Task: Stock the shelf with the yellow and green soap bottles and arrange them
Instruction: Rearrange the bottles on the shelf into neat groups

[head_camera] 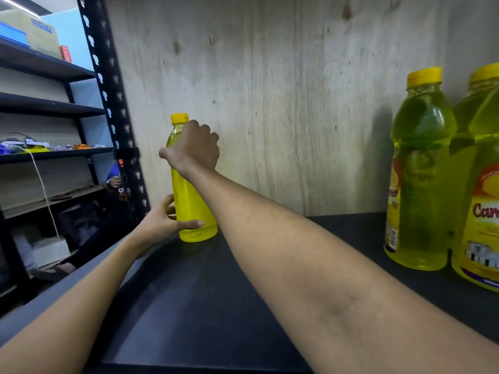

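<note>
A yellow soap bottle [192, 211] with a yellow cap stands upright at the back left of the dark shelf board [189, 306]. My right hand [195, 147] grips its neck and shoulder from the right. My left hand [164, 222] holds its lower body, thumb across the front and fingers behind. Two more yellow-capped bottles stand at the right: one labelled bottle [420, 171] against the back wall and a larger-looking one [483, 179] nearer me, cut off by the frame edge.
A pale wooden panel [270, 90] backs the shelf. A black perforated upright [116, 109] stands at the left. Beyond it are other shelves with boxes [40, 31] and small items, and a person's hand [116, 182] shows low down.
</note>
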{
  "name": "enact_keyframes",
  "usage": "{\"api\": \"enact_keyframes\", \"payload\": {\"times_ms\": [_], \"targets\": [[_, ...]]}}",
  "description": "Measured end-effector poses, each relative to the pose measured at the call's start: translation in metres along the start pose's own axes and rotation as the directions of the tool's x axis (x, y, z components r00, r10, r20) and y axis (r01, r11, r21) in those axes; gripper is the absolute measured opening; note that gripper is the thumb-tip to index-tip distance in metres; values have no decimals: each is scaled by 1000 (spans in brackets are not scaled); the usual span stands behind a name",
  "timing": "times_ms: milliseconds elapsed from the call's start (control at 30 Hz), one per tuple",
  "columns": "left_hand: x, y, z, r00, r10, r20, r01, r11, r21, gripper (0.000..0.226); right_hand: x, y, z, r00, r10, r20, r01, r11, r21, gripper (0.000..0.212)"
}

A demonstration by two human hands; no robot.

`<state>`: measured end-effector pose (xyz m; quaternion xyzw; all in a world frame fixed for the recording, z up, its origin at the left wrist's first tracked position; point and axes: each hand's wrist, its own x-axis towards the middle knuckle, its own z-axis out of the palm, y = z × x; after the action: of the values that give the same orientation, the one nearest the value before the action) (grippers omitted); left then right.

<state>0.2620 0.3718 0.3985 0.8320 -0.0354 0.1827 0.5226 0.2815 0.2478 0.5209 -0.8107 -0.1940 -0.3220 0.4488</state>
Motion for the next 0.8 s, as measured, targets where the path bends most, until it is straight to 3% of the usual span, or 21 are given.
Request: {"api": "enact_keyframes", "payload": {"times_ms": [167,233,333,433,533,700,800], "targets": [[0,-2,-13,993,-46,107,61,989,-136,87,12,13,-14,994,18,106,-37,983,180,49],[1,-2,-16,993,-56,105,66,993,-97,85,18,24,-22,978,8,207,-71,951,300,38],[3,-2,-13,989,-75,126,83,995,-62,89,24,38,-31,931,-36,363,-146,876,460,39],[3,-1,-8,984,-76,163,93,991,-100,86,22,33,-27,930,-25,367,-141,897,419,52],[2,0,-5,986,-50,160,68,992,-109,77,16,24,-19,966,78,248,-146,951,272,74],[2,-4,-9,987,-80,141,107,976,-190,77,18,31,-24,960,78,267,-177,912,369,37],[0,-5,-10,976,-89,199,134,965,-226,75,14,40,-27,941,55,335,-215,859,465,29]]}}
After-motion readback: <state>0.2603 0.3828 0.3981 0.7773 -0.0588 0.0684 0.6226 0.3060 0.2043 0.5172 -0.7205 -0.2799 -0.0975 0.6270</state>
